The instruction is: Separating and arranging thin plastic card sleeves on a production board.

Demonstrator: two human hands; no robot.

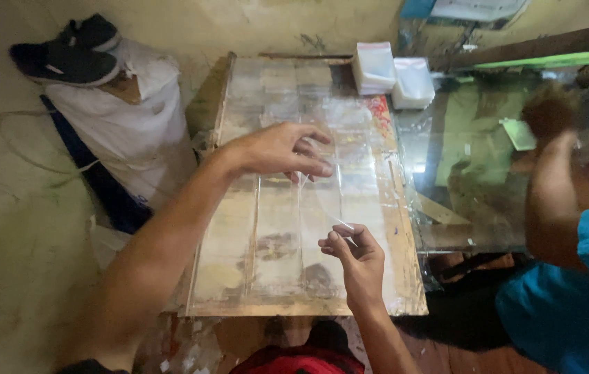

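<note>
Over the middle of the wooden board, a thin clear plastic sleeve is stretched between the person's two hands, hard to make out against the glossy surface below. The left hand hangs above the board's centre with the palm down; its thumb and fingertips are pressed together on the sleeve's upper end, the other fingers loosely curled. The right hand sits nearer the board's front edge, towards the right side, with thumb and forefinger pinched on the sleeve's lower corner and the remaining fingers folded in. The sleeve runs slantwise from one pinch to the other, lifted off the board.

Beneath the hands, the board is covered with a clear plastic sheet, and flat transparent pieces lie in rows under or on it; I cannot tell which. At the board's far right corner stand two stacks of clear plastic bags, one just beside the other.

Right of the board lies a glass-topped table showing reflections. Another person in a blue shirt sits at that side, a bare arm raised over the glass; that hand is blurred.

Left of the board, on the floor, a white sack leans by the wall with a dark shoe resting on top.
</note>
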